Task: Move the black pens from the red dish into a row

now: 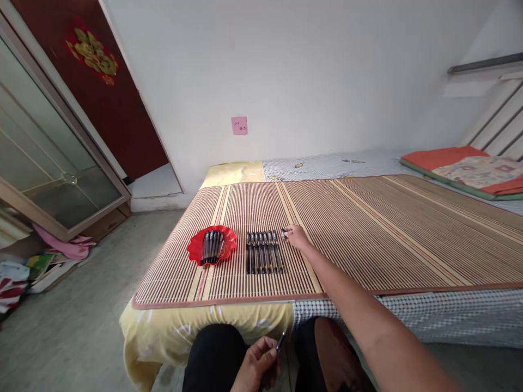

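Low in front, between my knees, my left hand point(259, 362) grips a slim dark pen point(281, 341) whose upper end sticks out past the fingers. My right hand point(296, 237) reaches out over the bamboo mat point(347, 234), fingers pinched on a small dark and silver piece that looks like a pen cap point(284, 234). Just left of it, several black pens point(263, 253) lie side by side in a neat row. Farther left, a red scalloped dish point(192, 250) holds several similar pens point(211, 246).
The mat covers a bed with a yellow and checked sheet point(196, 318). A folded orange and floral quilt point(469, 169) lies at the far right. A white wall point(306, 76) with a pink note point(239, 126) stands behind. A glass-doored cabinet point(61, 141) is at left.
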A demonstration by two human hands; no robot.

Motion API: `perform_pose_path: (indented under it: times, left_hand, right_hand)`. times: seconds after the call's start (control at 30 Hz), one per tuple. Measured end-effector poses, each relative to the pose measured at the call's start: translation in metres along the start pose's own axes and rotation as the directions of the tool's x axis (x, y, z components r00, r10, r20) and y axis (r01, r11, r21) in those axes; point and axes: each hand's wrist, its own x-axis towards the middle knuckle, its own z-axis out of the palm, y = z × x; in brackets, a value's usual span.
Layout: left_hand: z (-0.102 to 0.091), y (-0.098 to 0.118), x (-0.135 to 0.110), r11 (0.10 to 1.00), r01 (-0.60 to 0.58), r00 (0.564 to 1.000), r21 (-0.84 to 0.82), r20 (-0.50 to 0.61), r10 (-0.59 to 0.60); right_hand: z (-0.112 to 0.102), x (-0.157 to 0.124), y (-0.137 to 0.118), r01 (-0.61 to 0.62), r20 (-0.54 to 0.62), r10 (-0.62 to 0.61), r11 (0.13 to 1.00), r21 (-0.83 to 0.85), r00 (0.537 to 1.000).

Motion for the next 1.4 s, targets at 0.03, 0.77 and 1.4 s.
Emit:
perform_pose_path:
  times: [0.03, 0.77, 1.4]
  left_hand:
    - [-0.001, -0.002, 0.001, 1.000, 0.006, 1.000, 0.006, -0.003, -0.006]
    - [-0.006, -0.013, 0.004, 1.000, 0.010, 1.000, 0.026, 0.007, -0.010]
    - [0.003, 0.003, -0.006, 0.999, 0.029, 0.999, 0.037, 0.028, -0.030]
  right_hand:
    - [0.003, 0.003, 0.001, 0.000, 0.008, 0.000, 1.000, -0.030, 1.000]
    - [0.012, 0.007, -0.002, 0.033, 0.070, -0.018, 0.977, -0.213, 0.997]
    - [-0.006, -0.016, -0.012, 0.150, 0.163, -0.111, 0.956, -0.253, 0.980]
